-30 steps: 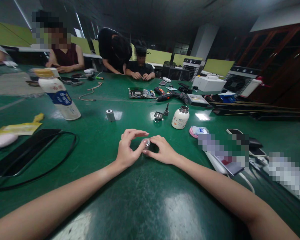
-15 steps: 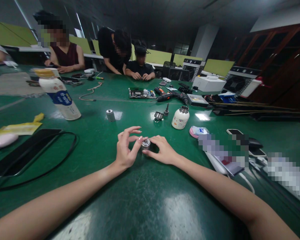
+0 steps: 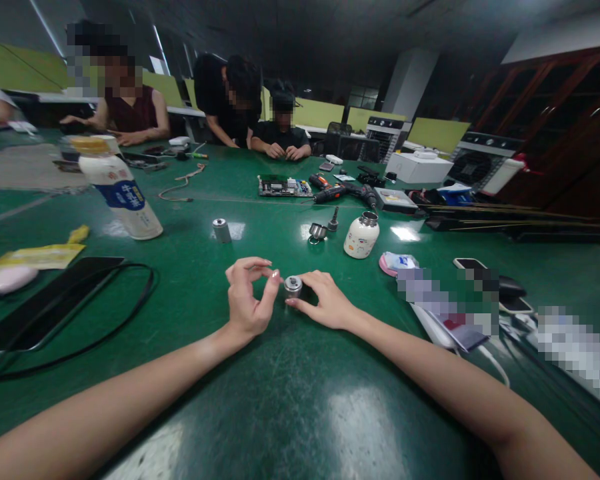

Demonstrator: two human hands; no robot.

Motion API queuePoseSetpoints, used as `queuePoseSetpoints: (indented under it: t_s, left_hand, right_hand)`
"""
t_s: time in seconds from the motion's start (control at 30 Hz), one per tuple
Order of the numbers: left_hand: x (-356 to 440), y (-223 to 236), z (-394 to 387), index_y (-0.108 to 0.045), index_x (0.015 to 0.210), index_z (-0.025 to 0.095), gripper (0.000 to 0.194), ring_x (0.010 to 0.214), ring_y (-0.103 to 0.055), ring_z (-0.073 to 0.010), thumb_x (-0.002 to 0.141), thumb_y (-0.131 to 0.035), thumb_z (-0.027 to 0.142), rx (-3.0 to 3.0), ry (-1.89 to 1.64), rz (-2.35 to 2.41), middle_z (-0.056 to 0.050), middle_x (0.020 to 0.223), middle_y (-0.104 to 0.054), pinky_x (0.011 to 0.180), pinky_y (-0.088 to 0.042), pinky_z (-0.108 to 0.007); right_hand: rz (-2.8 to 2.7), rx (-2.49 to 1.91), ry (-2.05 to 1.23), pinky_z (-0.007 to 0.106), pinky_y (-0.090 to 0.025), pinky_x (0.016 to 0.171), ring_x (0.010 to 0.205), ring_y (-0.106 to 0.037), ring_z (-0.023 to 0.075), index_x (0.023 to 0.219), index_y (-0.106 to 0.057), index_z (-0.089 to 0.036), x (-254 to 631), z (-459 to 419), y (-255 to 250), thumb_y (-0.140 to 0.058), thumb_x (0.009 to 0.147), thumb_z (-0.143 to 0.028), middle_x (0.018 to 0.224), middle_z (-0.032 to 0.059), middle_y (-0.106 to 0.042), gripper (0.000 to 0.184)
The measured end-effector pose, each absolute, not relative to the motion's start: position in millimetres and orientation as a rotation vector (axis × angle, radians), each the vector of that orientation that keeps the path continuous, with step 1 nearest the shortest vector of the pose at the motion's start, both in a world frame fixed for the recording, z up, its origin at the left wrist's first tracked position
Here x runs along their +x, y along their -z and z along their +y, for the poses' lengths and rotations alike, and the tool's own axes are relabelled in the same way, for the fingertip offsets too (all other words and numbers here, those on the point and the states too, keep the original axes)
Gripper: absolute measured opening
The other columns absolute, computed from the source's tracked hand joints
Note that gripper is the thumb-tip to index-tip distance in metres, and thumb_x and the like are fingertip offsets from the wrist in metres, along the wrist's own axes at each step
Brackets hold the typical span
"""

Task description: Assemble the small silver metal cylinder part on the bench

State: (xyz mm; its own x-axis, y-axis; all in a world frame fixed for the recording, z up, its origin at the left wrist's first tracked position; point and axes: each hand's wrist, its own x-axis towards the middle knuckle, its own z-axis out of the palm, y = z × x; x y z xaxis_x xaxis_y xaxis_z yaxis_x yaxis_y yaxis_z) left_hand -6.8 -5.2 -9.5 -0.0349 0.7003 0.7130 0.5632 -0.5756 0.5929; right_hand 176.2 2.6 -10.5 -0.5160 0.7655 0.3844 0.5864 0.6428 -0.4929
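A small silver metal cylinder point(image 3: 293, 286) stands on the green table point(image 3: 260, 393) right in front of me. My right hand point(image 3: 325, 301) grips it from the right with curled fingers. My left hand point(image 3: 247, 298) hovers just left of it, thumb and forefinger pinched together; whether anything tiny sits between them I cannot make out. A second silver cylinder point(image 3: 221, 231) stands farther back to the left. A small white bottle point(image 3: 361, 235) with a metal neck stands behind to the right, with a loose metal cap and ring point(image 3: 318, 232) beside it.
A tall white drink bottle point(image 3: 120, 193) stands at the left; a dark tablet point(image 3: 45, 300) and black cable point(image 3: 125, 313) lie at the near left. A circuit board point(image 3: 284, 187), drill and boxes lie farther back. Phones and cables lie at the right. Several people sit across the table.
My left hand has drawn back leftward off the cylinder and closed its thumb and forefinger into a pinch. The cylinder's top is now uncovered. My right hand has stayed on it.
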Motion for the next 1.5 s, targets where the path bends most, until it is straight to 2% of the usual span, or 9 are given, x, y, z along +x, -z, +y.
queuePoseSetpoints:
  t_s: [0.17, 0.37, 0.57, 0.7, 0.8, 0.97, 1.07, 1.27, 1.5]
  left_hand:
    - [-3.6, 0.9, -7.4, -0.054, 0.114, 0.022, 0.026, 0.113, -0.058, -0.0252, 0.09, -0.051, 0.03, 2.271, -1.531, 1.221, -0.006, 0.106, -0.07, 0.097, -0.036, -0.044]
    - [-4.2, 5.8, -8.7, -0.051, 0.101, 0.022, 0.014, 0.088, -0.066, -0.0224, 0.087, -0.052, 0.026, 2.146, -1.813, 1.298, -0.003, 0.082, -0.07, 0.093, -0.038, -0.045]
    - [-1.8, -1.1, -7.8, -0.044, 0.122, 0.022, 0.035, 0.116, -0.056, -0.0264, 0.089, -0.051, 0.03, 2.324, -1.439, 1.205, -0.008, 0.109, -0.07, 0.1, -0.032, -0.047]
    - [-1.9, 2.8, -7.0, -0.05, 0.11, 0.021, 0.024, 0.101, -0.064, -0.0242, 0.087, -0.052, 0.027, 2.25, -1.653, 1.199, -0.008, 0.105, -0.067, 0.096, -0.038, -0.046]
    - [-0.6, 9.3, -5.4, -0.042, 0.115, 0.021, 0.033, 0.089, -0.066, -0.0203, 0.085, -0.055, 0.024, 2.155, -1.856, 1.137, -0.005, 0.097, -0.064, 0.089, -0.045, -0.042]
    - [1.1, 6.1, -4.3, -0.036, 0.128, 0.022, 0.046, 0.118, -0.056, -0.0252, 0.087, -0.056, 0.027, 2.305, -1.556, 1.194, -0.009, 0.115, -0.065, 0.099, -0.036, -0.046]
    - [0.6, 1.0, -5.3, -0.035, 0.132, 0.022, 0.047, 0.121, -0.054, -0.0256, 0.089, -0.053, 0.028, 2.348, -1.436, 1.181, -0.007, 0.109, -0.07, 0.1, -0.032, -0.047]
    - [-1.5, 6.2, -4.5, -0.053, 0.101, 0.02, 0.017, 0.099, -0.064, -0.0234, 0.086, -0.056, 0.028, 2.245, -1.708, 1.303, -0.007, 0.102, -0.067, 0.093, -0.039, -0.043]
    - [0.1, 2.0, -5.8, -0.041, 0.125, 0.021, 0.042, 0.116, -0.056, -0.0253, 0.087, -0.056, 0.029, 2.364, -1.478, 1.216, -0.007, 0.11, -0.069, 0.097, -0.033, -0.045]
  right_hand:
    - [-2.29, -1.049, -0.374, 0.038, -0.038, 0.086, 0.096, -0.056, 0.0227, 0.108, -0.057, -0.02, 175.5, 1.6, 10.9, -0.06, 0.088, -0.044, 0.105, 0.0072, -0.065, 0.032]
    - [-2.271, -1.119, -0.313, 0.038, -0.038, 0.086, 0.093, -0.055, 0.0226, 0.11, -0.055, -0.019, 174.2, -0.7, 11.7, -0.057, 0.09, -0.042, 0.101, 0.0076, -0.065, 0.031]
    - [-2.263, -1.1, -0.322, 0.039, -0.039, 0.085, 0.093, -0.055, 0.0231, 0.111, -0.055, -0.018, 175.0, 0.6, 14.0, -0.056, 0.09, -0.041, 0.101, 0.009, -0.064, 0.031]
    - [-2.269, -1.111, -0.327, 0.038, -0.039, 0.085, 0.093, -0.055, 0.0225, 0.112, -0.055, -0.018, 174.7, 0.1, 12.8, -0.057, 0.09, -0.039, 0.101, 0.0084, -0.064, 0.031]
    - [-2.27, -1.114, -0.325, 0.037, -0.039, 0.085, 0.093, -0.055, 0.0222, 0.112, -0.054, -0.018, 174.4, -0.2, 11.8, -0.058, 0.09, -0.039, 0.102, 0.0079, -0.064, 0.031]
    - [-2.272, -1.092, -0.28, 0.037, -0.04, 0.083, 0.091, -0.055, 0.0224, 0.112, -0.054, -0.016, 174.5, 0.0, 13.3, -0.056, 0.091, -0.037, 0.1, 0.0087, -0.063, 0.03]
    - [-2.274, -1.102, -0.266, 0.037, -0.04, 0.083, 0.09, -0.055, 0.0227, 0.109, -0.055, -0.015, 174.4, 0.2, 14.4, -0.056, 0.09, -0.037, 0.097, 0.0091, -0.063, 0.028]
    - [-2.269, -1.095, -0.31, 0.038, -0.039, 0.085, 0.093, -0.055, 0.0223, 0.114, -0.054, -0.017, 174.4, 0.1, 13.6, -0.057, 0.09, -0.037, 0.103, 0.0079, -0.064, 0.031]
    - [-2.274, -1.104, -0.307, 0.038, -0.04, 0.084, 0.092, -0.054, 0.0229, 0.111, -0.054, -0.016, 174.9, -0.7, 12.0, -0.057, 0.09, -0.035, 0.101, 0.0089, -0.064, 0.029]
